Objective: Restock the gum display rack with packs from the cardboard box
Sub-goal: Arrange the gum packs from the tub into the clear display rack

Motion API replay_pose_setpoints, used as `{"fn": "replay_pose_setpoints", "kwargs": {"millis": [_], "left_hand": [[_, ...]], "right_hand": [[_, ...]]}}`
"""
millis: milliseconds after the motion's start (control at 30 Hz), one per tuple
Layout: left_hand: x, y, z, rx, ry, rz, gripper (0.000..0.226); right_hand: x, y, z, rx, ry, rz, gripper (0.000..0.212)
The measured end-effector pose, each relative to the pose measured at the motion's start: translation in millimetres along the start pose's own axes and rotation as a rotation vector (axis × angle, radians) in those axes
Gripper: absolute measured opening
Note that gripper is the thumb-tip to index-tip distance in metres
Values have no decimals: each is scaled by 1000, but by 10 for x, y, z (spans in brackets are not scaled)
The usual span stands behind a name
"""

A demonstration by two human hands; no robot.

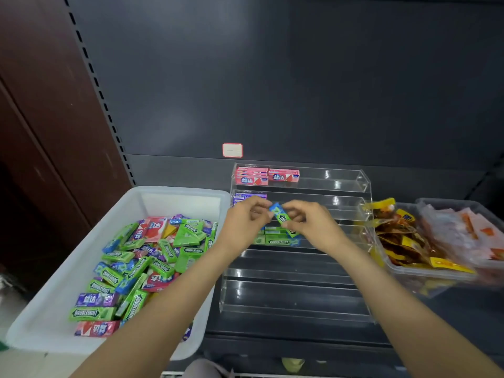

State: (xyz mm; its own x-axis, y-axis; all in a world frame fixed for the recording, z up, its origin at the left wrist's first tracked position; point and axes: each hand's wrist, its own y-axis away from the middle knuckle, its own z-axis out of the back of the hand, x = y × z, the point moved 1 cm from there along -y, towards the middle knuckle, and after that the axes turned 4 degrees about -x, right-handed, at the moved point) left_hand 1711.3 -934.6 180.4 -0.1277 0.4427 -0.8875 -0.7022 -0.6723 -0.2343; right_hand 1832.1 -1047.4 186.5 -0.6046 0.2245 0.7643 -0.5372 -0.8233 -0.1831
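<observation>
Both hands pinch 1 blue-and-green Doublemint pack (283, 220) above the clear acrylic rack (297, 268): left hand (246, 222) at its top end, right hand (313, 225) along its side.

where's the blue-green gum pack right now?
Head view, centre: the blue-green gum pack is pinched between left hand and right hand, tilted above the green packs on the clear rack.

Both hands (246, 223) (309, 225) together, fingers pinched
</observation>
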Motion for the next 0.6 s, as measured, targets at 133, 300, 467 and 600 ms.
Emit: {"fn": "replay_pose_setpoints", "kwargs": {"millis": [133,300,467,600], "left_hand": [[130,29,-33,124,-607,-186,31],[239,30,-111,310,-907,-305,48],[255,25,-138,363,-1012,-384,46],[262,6,-124,354,-1015,-407,44]], "right_hand": [[-129,57,141,-113,32,-89,42],[-245,110,194,-269,57,-78,28],[-326,70,140,-369,72,-45,13],[-406,47,28,-351,65,-36,13]]}}
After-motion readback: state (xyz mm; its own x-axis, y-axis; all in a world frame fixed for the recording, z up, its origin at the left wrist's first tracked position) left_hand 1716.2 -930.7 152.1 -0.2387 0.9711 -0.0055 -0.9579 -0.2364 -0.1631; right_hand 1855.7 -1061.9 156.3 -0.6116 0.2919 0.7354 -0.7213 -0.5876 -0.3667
